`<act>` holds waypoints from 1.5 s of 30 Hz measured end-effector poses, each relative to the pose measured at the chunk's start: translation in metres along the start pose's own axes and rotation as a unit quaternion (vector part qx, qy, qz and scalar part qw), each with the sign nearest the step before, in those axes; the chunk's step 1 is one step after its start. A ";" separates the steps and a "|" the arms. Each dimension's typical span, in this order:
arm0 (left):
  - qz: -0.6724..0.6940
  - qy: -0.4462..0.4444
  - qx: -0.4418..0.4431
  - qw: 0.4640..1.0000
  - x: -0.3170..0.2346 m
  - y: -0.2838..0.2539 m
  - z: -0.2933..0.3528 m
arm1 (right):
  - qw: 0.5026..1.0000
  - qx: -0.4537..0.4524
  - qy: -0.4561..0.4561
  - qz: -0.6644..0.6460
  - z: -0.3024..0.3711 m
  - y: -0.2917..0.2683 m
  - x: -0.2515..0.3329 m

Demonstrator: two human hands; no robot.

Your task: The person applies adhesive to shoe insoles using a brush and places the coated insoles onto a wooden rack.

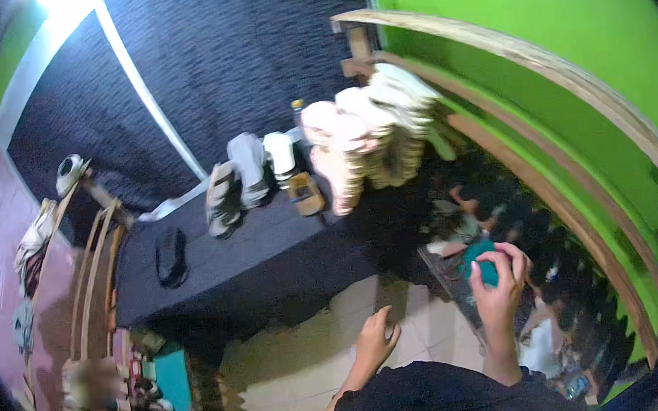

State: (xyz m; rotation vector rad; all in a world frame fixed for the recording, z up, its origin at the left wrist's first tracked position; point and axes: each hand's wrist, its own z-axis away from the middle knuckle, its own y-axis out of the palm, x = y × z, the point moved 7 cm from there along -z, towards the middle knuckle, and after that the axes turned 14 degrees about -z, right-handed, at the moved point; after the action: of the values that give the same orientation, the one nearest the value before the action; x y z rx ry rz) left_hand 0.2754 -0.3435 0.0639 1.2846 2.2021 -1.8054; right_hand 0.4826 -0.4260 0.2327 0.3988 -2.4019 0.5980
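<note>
My right hand [500,288] is raised at the right, thumb and fingers curled around a round teal thing [478,260] whose kind I cannot make out. Dark clutter lies behind and beneath it. My left hand [375,339] hangs over the pale tiled floor [297,361], fingers apart and holding nothing. Ahead stands a table covered in black cloth [192,276]. On it are a black shoe [170,257], a grey shoe [222,199], more grey and white footwear [248,166], a small brown box [305,194] and tall stacks of pale, sole-shaped pieces [336,156].
Wooden rack rails [538,55] run along the green wall [605,8] at the right. Another wooden rack [89,287] stands left, with a sneaker [70,175] on top. Lower left, several small items lie beside a teal panel [178,402]. A yellow-capped bottle [298,110] stands behind the stacks.
</note>
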 end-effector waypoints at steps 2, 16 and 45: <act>-0.023 -0.008 -0.028 0.999 0.032 -0.037 0.000 | 0.997 0.035 -0.018 -0.064 0.005 0.063 0.026; -0.120 -0.245 -0.175 0.946 0.272 -0.191 0.040 | 0.925 0.290 -0.074 -0.233 0.055 0.362 0.173; -0.213 -0.368 -0.254 0.869 0.558 -0.346 -0.081 | 0.857 0.405 -0.088 -0.306 0.073 0.650 0.308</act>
State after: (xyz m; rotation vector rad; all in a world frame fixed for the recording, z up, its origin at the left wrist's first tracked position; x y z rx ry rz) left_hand -0.2603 0.0430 0.0976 -0.0203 2.2985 -1.2977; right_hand -0.0593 0.0494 0.1704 1.5548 -1.8758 1.2722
